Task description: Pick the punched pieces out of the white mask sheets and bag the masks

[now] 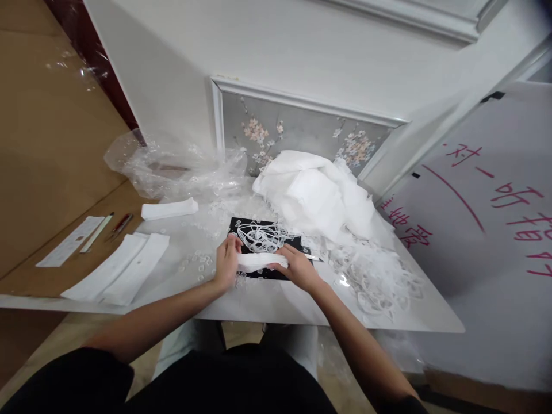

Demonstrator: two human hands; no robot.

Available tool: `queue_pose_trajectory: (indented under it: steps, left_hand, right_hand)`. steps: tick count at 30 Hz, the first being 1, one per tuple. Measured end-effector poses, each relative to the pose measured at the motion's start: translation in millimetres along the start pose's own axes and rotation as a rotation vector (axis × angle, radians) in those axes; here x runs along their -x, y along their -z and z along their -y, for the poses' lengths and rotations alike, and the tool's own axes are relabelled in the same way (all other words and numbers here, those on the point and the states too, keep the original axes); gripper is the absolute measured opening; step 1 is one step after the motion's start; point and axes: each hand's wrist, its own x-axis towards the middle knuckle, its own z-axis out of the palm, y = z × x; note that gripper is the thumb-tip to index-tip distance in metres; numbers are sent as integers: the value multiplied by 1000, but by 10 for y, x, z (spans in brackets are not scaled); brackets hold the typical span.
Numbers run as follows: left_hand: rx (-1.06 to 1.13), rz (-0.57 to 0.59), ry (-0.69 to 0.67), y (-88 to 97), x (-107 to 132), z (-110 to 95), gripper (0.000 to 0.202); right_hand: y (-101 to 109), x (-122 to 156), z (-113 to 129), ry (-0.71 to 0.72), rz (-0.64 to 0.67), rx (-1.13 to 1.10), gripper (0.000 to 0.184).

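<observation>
We have our left fingers [233, 241] and right fingers [288, 253] closed around opposite ends of the white bundle [256, 263], its long axis running crosswise between them, neither nearer.

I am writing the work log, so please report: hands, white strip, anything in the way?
Left hand, right hand gripping white strip at opposite ends. Strip over black mat. Tangled white cords close behind, possibly in the way.

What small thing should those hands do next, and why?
Perhaps ease the white bundle slightly away from the tangled white cords. The left hand and right hand hold its opposite ends, and the loops lie just beyond it on the black mat, where they might snag.
</observation>
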Motion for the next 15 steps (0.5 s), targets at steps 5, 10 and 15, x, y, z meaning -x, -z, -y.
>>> queue_pose_trajectory:
  steps: [5, 10, 15]
  left_hand:
    - [316, 15, 74, 199, -195, -476, 73]
    - [706, 160, 365, 422, -18, -557, 91]
    - [985, 474, 499, 440, 411, -651, 104]
  right_hand:
    - [540, -297, 501, -39, -32, -28, 30]
    - [1063, -693, 1000, -146, 9, -264, 32]
    - [991, -973, 1249, -172, 14, -694, 36]
